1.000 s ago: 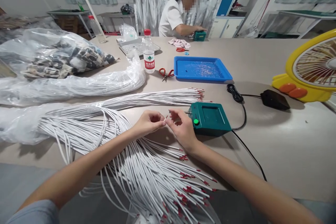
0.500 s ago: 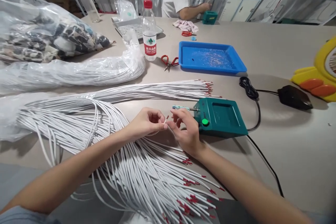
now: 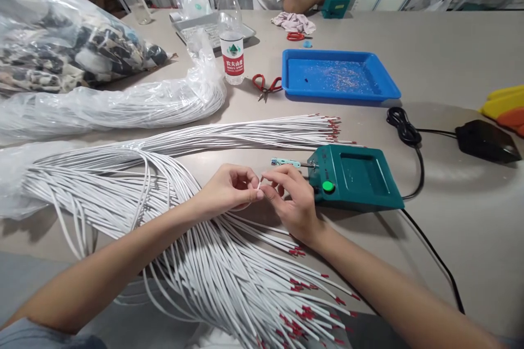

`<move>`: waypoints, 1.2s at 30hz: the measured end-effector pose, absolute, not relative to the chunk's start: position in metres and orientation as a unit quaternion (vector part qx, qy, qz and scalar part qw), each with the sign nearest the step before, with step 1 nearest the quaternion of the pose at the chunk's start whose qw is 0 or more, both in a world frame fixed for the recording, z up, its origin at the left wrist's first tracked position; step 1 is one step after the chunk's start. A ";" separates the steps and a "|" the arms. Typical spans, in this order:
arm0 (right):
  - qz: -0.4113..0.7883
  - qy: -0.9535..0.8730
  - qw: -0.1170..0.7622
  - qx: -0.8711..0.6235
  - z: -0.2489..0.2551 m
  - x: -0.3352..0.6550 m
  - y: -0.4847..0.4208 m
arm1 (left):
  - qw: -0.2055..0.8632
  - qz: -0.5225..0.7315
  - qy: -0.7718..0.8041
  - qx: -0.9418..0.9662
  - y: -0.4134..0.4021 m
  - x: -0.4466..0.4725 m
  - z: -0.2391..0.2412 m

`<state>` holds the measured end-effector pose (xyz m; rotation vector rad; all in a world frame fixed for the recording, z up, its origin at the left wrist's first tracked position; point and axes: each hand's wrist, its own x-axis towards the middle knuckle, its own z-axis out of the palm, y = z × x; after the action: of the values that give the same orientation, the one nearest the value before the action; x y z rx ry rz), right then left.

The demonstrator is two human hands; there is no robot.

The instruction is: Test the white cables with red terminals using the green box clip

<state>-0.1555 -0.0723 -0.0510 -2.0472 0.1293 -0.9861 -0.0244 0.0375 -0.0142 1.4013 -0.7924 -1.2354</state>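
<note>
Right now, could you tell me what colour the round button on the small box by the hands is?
Bright green, on the teal box; button, head view.

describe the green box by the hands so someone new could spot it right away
On the grey table, just right of the right hand, sits a teal box with a black cord. Unlike the blue tray behind it, it has a bright green button and a thin metal probe.

The cables [image 3: 229, 262] had smooth white plastic sheathing with red tips. The green box [image 3: 356, 177] looked like matt plastic; the blue tray [image 3: 393, 90] was glossy plastic on a smooth matt table [image 3: 450, 54].
</note>
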 end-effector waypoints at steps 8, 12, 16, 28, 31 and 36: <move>-0.425 0.052 0.414 -0.804 -0.048 -0.154 -0.072 | 0.532 -0.515 -0.334 0.583 0.038 -0.024 -0.014; -0.417 0.071 0.445 -0.790 -0.047 -0.153 -0.071 | 0.532 -0.500 -0.340 0.593 0.038 -0.024 -0.013; -0.384 0.126 0.516 -0.755 -0.045 -0.153 -0.069 | 0.532 -0.491 -0.333 0.604 0.037 -0.024 -0.012; -0.320 0.130 0.633 -0.693 -0.041 -0.149 -0.064 | 0.505 -0.450 -0.353 0.646 0.039 -0.025 -0.011; -0.309 0.151 0.660 -0.668 -0.039 -0.148 -0.065 | 0.495 -0.413 -0.381 0.663 0.038 -0.027 -0.011; -0.306 0.178 0.660 -0.662 -0.042 -0.147 -0.065 | 0.495 -0.394 -0.404 0.661 0.037 -0.029 -0.010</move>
<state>-0.1471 -0.0652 -0.0422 -1.4991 0.4023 -0.6935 -0.0292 0.0373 -0.0096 1.6014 -0.9787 -0.9547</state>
